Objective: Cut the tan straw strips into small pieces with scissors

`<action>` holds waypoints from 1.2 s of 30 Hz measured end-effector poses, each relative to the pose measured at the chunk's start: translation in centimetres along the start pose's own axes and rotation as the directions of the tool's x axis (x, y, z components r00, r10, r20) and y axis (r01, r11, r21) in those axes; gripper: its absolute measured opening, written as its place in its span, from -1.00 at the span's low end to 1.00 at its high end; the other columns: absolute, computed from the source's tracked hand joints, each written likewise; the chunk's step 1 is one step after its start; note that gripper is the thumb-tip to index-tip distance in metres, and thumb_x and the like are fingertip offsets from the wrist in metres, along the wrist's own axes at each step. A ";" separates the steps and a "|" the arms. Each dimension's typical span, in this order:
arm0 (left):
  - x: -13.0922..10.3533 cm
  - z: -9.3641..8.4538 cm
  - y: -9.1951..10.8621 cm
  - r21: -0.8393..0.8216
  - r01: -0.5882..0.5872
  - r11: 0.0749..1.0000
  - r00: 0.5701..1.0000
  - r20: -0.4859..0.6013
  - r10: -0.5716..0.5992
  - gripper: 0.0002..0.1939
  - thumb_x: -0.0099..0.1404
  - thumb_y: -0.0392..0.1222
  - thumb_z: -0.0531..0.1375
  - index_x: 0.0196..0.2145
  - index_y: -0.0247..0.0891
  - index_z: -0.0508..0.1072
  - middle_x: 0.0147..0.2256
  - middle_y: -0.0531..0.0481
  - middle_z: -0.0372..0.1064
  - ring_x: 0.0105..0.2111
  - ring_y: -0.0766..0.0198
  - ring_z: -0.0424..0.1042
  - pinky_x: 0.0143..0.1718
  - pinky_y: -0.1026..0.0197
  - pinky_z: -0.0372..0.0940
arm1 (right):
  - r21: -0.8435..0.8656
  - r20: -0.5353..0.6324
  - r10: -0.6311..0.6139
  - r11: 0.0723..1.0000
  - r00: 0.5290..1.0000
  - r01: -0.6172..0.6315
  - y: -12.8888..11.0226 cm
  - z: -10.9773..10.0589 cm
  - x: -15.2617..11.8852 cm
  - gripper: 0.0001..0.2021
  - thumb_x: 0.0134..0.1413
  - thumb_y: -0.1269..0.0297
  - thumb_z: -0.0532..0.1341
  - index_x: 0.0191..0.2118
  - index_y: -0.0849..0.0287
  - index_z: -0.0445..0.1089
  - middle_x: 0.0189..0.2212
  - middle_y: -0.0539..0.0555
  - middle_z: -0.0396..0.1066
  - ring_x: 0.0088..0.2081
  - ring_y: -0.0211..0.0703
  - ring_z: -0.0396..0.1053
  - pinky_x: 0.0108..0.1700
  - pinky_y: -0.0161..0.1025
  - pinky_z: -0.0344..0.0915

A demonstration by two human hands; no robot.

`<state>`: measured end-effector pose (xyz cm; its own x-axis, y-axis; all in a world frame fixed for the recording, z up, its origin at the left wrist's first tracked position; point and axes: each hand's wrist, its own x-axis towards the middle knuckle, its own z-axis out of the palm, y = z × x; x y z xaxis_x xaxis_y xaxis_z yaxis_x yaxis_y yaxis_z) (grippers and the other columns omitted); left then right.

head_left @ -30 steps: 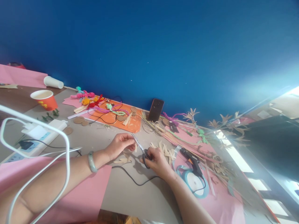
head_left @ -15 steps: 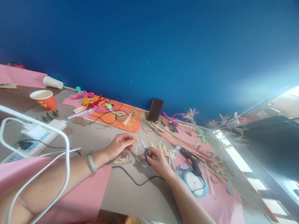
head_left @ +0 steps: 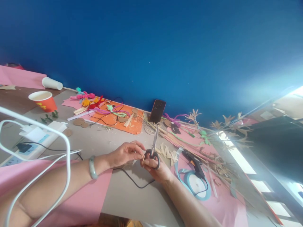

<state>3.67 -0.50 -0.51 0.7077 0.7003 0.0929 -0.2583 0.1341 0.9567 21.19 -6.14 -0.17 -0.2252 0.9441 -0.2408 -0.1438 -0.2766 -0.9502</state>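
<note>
My left hand (head_left: 129, 154), with a pale green bangle (head_left: 92, 167) on its wrist, pinches a small tan strip (head_left: 143, 160) that looks like dried leaf or husk. Fingers of my right hand (head_left: 157, 168) meet the strip from the other side. The same right hand holds dark-handled scissors (head_left: 153, 146) by the loops, blades closed and pointing away from me. Both hands are close together above the grey table (head_left: 132, 201). Just beyond the right hand lies a pile of pale husk strips (head_left: 167, 154).
To the right are a black glue gun (head_left: 194, 162) and a blue ribbon spool (head_left: 197, 185) on pink paper. A phone (head_left: 157, 111) leans on the blue wall. At left stand a red paper cup (head_left: 44, 101) and a power strip (head_left: 35, 142); a white cable (head_left: 67, 164) loops in front.
My right hand has turned the scissors upright, their blades now closed, and come up to the left hand. The left hand has moved slightly right with the strip.
</note>
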 end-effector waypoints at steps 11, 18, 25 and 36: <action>0.2 0.0 -1.1 0.011 0.069 0.998 0.993 -0.100 -0.067 -0.81 0.09 -0.10 0.31 -0.44 -0.28 0.48 -0.33 -0.08 0.43 -0.30 0.24 0.40 -0.23 0.24 0.27 | -0.215 -0.272 -0.171 0.970 0.947 0.113 0.6 0.3 0.1 -0.71 -0.23 0.11 0.34 -0.53 0.16 0.24 -0.66 -0.09 0.17 -0.58 -0.33 0.08 -0.50 -0.32 0.09; 0.4 -0.6 -1.4 0.086 0.105 0.991 0.975 -0.205 -0.086 -0.81 0.10 -0.11 0.29 -0.46 -0.31 0.48 -0.53 0.05 0.33 -0.50 0.37 0.27 -0.40 0.31 0.18 | -0.429 -0.224 -0.207 0.898 0.952 0.095 0.0 0.2 0.0 -0.66 -0.16 0.08 0.31 -0.55 0.12 0.14 -0.61 -0.07 0.22 -0.56 -0.31 0.13 -0.50 -0.32 0.11; 0.9 -1.5 -0.9 0.028 0.099 0.995 0.947 -0.309 -0.085 -0.81 0.12 -0.10 0.25 -0.43 -0.30 0.48 -0.54 0.09 0.30 -0.53 0.40 0.22 -0.45 0.34 0.14 | -0.775 -0.112 -0.207 0.630 0.972 0.045 -1.3 -1.6 -0.2 -0.73 -0.14 0.22 0.24 -0.54 0.12 0.07 -0.63 -0.13 0.09 -0.54 -0.33 0.04 -0.50 -0.34 0.02; 1.0 -1.7 -1.1 0.094 0.081 0.992 0.957 -0.284 -0.052 -0.83 0.13 -0.12 0.22 -0.43 -0.30 0.46 -0.52 0.07 0.34 -0.49 0.36 0.28 -0.43 0.33 0.16 | -0.787 -0.088 -0.121 0.617 0.989 0.006 -1.1 -1.8 -0.2 -0.66 -0.17 0.22 0.24 -0.57 0.12 -0.02 -0.63 -0.16 -0.02 -0.54 -0.36 -0.07 -0.53 -0.37 -0.08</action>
<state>3.55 1.22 -1.89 0.5044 0.8626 -0.0387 -0.1371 0.1242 0.9827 23.09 -5.70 0.54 -0.1210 0.9826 -0.1407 0.6684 -0.0241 -0.7434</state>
